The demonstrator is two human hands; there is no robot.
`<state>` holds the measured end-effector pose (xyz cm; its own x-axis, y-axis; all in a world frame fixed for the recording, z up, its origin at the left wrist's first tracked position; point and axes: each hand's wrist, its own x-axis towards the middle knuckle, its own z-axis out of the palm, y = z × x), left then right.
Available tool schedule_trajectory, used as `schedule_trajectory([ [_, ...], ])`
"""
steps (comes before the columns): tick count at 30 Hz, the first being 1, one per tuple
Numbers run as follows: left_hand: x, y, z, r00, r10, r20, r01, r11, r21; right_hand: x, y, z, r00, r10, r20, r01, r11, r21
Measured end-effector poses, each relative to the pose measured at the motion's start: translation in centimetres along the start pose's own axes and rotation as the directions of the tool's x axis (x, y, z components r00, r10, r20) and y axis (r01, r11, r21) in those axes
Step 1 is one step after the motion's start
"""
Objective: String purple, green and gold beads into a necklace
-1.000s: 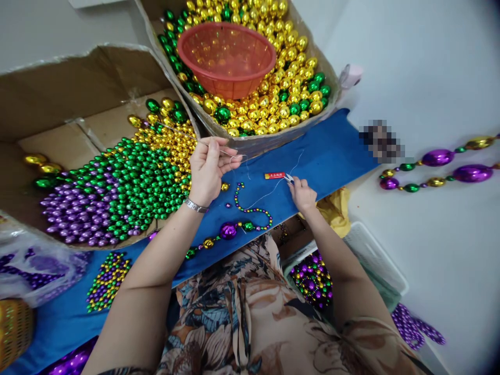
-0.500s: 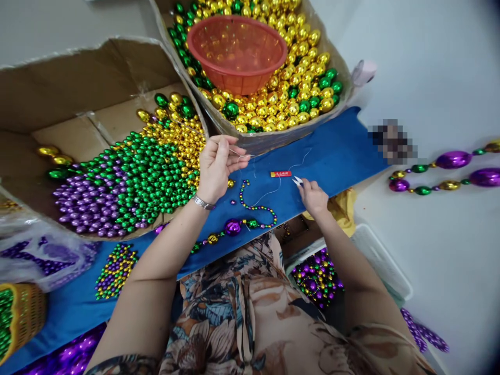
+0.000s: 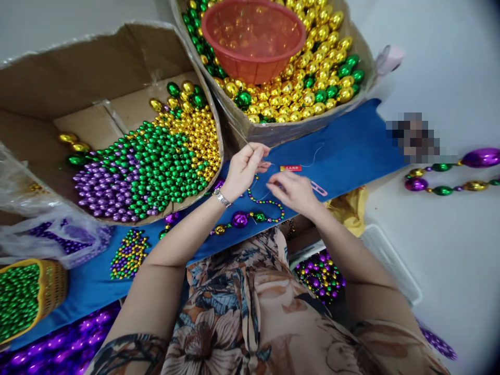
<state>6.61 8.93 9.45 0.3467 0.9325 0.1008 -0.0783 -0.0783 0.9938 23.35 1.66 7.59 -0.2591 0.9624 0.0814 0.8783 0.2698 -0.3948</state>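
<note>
My left hand is raised over the blue-covered table, thumb and fingers pinched on a thin thread; a straight, needle-like length sticks out above the fingertips. Close beside it on the right, my right hand has its fingers curled together, and anything between them is too fine to make out. Under the hands lies a bead string, small beads leading to larger ones such as a purple ball. Pink-handled thread snips rest just beyond my right hand, near a small red packet.
A cardboard box of purple, green and gold beads stands left. Behind is another box of larger beads, with a red basket on them. A yellow basket and loose beads are at lower left. A bead necklace lies right.
My right hand has let go of the snips, which now lie on the table, and has moved left to my left hand. The whole view has shifted slightly.
</note>
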Motion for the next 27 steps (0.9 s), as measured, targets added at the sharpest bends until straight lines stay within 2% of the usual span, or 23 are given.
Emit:
schedule_trajectory([
  [3, 0.1, 0.4, -1.1, 0.999, 0.018, -0.047, -0.017, 1.000, 0.006, -0.3, 0.6, 2.5, 0.961, -0.015, 0.274, 0.051, 0.991, -0.124],
  [5, 0.0, 0.6, -1.7, 0.997, 0.032, -0.064, -0.031, 0.999, 0.006, -0.6, 1.3, 4.3, 0.937, 0.045, 0.347, 0.038, 0.973, -0.228],
  [8, -0.1, 0.7, -2.2, 0.997, 0.034, -0.065, -0.034, 0.999, 0.009, -0.8, 2.2, 5.9, 0.931, 0.121, 0.345, 0.002, 0.942, -0.336],
  [10, -0.3, 0.5, -2.2, 0.998, 0.026, -0.062, -0.025, 1.000, 0.015, -0.7, 2.4, 6.3, 0.929, 0.132, 0.346, -0.004, 0.938, -0.347],
  [20, -0.7, 0.1, -2.4, 0.997, 0.017, -0.075, -0.016, 1.000, 0.017, 2.2, 0.7, 7.9, 0.954, 0.070, 0.292, -0.003, 0.975, -0.222],
  [27, -1.0, -0.1, -2.3, 0.997, 0.023, -0.068, -0.020, 0.999, 0.049, 1.9, -0.9, 9.3, 0.954, 0.055, 0.294, -0.007, 0.987, -0.160],
])
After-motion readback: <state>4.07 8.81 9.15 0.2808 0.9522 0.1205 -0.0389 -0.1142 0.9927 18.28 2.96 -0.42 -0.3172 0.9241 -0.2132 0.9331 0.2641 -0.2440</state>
